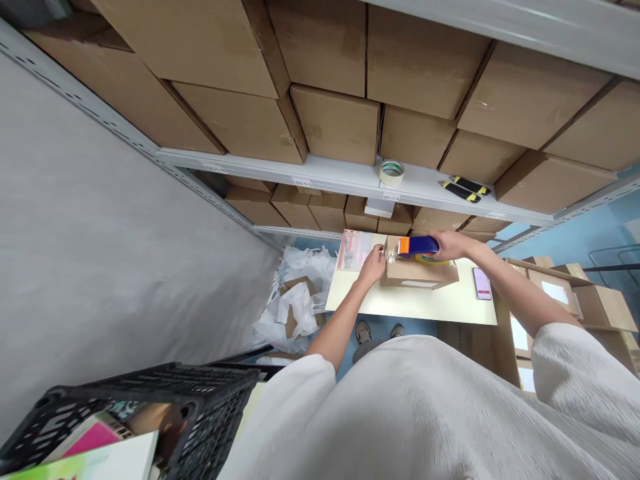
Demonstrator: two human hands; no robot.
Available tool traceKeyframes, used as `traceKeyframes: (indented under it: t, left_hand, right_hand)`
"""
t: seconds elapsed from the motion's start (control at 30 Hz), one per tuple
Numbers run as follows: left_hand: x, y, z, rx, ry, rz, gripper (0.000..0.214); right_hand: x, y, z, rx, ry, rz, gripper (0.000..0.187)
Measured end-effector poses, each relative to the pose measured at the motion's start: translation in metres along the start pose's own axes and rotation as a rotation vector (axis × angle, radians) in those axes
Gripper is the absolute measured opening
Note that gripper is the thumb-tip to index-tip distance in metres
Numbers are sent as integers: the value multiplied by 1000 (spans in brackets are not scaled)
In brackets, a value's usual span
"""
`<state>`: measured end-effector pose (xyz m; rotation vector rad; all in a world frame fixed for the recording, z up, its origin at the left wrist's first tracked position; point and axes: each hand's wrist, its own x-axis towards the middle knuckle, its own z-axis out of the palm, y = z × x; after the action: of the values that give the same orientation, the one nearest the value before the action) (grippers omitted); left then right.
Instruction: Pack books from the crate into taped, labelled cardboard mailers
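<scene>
A small cardboard box [415,272] lies on the pale yellow tabletop [400,305], with clear tape along its top and a white label on its near side. My right hand [447,245] is closed around a tape dispenser [419,245], blue with an orange front part, resting over the box's top. A yellowish tape roll shows beneath the dispenser. At the box's left end, my left hand [374,265] grips the edge near the tape, its fingers curled. Some of those fingertips are hidden against the cardboard.
Shelves of cardboard boxes [335,127] rise ahead, holding a tape roll [391,172] and two black-and-yellow cutters [465,189]. A phone [481,283] lies at the table's right. White plastic bags [300,307] cover the floor left. A black crate [215,393] stands lower left; boxes [555,293] fill the right.
</scene>
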<state>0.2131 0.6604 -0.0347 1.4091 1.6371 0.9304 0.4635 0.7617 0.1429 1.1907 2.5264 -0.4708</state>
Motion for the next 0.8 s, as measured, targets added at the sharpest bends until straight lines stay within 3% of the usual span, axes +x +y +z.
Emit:
traceKeyframes:
  t: [0.1,0.17,0.23,0.33,0.57,0.8]
  left_hand:
    - [3,13,-3,107,-77,205,65]
    - [7,20,-5,213,-179,265,81]
    - [11,23,-7,309,-258,246,94]
    - [12,23,-10,404,-302,209,98]
    - [6,22,-15,508,-308,173,97]
    - [7,19,-15,533,-326,159,97]
  right_hand:
    - [-2,1,1,7,-17,-8,42]
    - [-2,3,3,17,-7,-17,44]
    - [-3,5,5,12,6,-34,48]
    - [-4,9,7,-17,-4,-62,54]
    - [-10,24,7,-122,-66,-72,51]
    - [-41,58,7,-97,-82,-85,42]
